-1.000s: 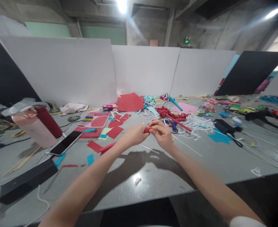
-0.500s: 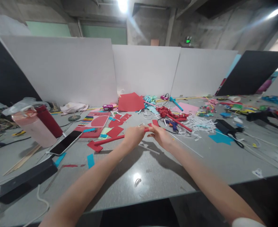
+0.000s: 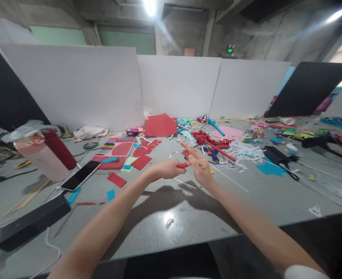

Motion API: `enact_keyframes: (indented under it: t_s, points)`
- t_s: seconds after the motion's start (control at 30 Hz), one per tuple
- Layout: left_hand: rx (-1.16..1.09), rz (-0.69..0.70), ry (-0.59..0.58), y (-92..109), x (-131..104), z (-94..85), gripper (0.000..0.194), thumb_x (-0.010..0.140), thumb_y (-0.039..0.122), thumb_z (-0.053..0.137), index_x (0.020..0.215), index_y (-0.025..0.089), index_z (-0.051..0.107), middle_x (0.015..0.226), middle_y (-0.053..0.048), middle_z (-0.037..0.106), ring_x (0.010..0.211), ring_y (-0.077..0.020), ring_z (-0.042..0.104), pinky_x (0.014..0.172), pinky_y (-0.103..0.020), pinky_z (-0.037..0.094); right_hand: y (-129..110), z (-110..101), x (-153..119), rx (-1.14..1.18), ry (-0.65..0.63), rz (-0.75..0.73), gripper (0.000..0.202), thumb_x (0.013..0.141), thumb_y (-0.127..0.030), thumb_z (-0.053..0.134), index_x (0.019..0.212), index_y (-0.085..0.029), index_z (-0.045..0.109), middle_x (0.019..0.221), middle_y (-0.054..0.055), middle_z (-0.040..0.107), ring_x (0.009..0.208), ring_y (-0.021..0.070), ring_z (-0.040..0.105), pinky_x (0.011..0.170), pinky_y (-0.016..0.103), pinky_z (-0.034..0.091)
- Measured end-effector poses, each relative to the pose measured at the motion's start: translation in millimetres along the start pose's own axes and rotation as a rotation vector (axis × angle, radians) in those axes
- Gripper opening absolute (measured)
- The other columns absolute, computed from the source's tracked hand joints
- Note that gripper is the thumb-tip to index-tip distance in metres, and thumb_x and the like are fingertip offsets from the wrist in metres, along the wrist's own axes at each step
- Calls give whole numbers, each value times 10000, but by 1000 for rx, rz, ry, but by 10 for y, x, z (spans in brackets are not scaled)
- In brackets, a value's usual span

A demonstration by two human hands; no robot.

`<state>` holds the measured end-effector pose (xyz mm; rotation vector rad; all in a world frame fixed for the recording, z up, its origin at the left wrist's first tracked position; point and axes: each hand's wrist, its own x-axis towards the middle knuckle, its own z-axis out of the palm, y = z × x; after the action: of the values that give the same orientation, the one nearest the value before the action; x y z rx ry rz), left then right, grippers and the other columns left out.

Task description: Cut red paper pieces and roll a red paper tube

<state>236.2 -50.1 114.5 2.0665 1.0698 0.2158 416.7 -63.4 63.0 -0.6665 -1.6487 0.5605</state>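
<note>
My left hand (image 3: 168, 169) is wrapped around a thin red tube (image 3: 183, 165), which looks like rolled paper. Its end sticks out to the right of the fist; a short red length shows below my left wrist. At that end my right hand (image 3: 200, 169) is closed, thumb and curled fingers against the tube, with one finger stretched out to the upper left. Both hands are above the grey table (image 3: 194, 224). Flat red paper pieces (image 3: 141, 162) lie to the left, and a longer red stick (image 3: 221, 150) rests beside crumpled red material (image 3: 202, 137).
At left stand a pink bottle (image 3: 43, 157) and a dark red bottle (image 3: 61, 149), near a phone (image 3: 82, 175) and a black adapter (image 3: 33, 223). White paper shreds (image 3: 249, 153), a blue paper piece (image 3: 271, 168) and another black adapter (image 3: 277, 155) lie at right. White panels (image 3: 179, 85) close off the back.
The red tube has swung, so its left part no longer lies across the paper piece at left. My right hand has turned, one finger now stretched out, and both hands sit slightly lower.
</note>
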Motion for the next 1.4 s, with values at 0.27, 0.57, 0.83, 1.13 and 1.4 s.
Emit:
enact_keyframes:
  t_s: [0.27, 0.57, 0.83, 1.13, 1.4]
  points:
    - [254, 141, 252, 24, -12, -7, 295, 902, 285, 544, 624, 195, 504, 585, 20, 462, 542, -126, 414, 554, -285, 301, -52, -54, 31, -61, -29, -25, 524, 1064, -557, 451, 828, -273, 823, 1328, 62, 725, 1178, 294, 597, 1099, 499, 425]
    - [773, 13, 514, -56, 43, 83, 350, 1053, 305, 452, 1197, 132, 720, 956, -178, 749, 890, -301, 742, 796, -366, 530, 222, -47, 97, 179, -61, 266, 537, 1004, -633, 541, 672, -231, 671, 1318, 57, 741, 1156, 265, 631, 1095, 443, 431]
    - [814, -11, 552, -89, 64, 113, 392, 1079, 335, 424, 1335, 160, 663, 940, -161, 775, 886, -297, 764, 761, -340, 538, 229, -8, 133, 307, -42, 469, 462, 877, -667, 662, 757, -240, 791, 1037, 87, 818, 1099, 280, 658, 833, 373, 519]
    - [833, -84, 543, -206, 140, 134, 330, 1037, 223, 441, 1186, 145, 725, 929, -183, 766, 898, -313, 765, 775, -364, 558, 262, 8, 114, 538, -39, 724, 319, 827, -538, 710, 805, -227, 778, 989, 96, 819, 1030, 274, 704, 746, 345, 517]
    - [678, -17, 404, -275, 176, 58, 291, 1000, 305, 516, 1070, 173, 766, 982, -164, 766, 881, -286, 743, 754, -328, 513, 346, 19, 93, 352, -100, 596, 396, 884, -578, 646, 811, -229, 817, 1046, 86, 817, 1021, 252, 681, 745, 327, 485]
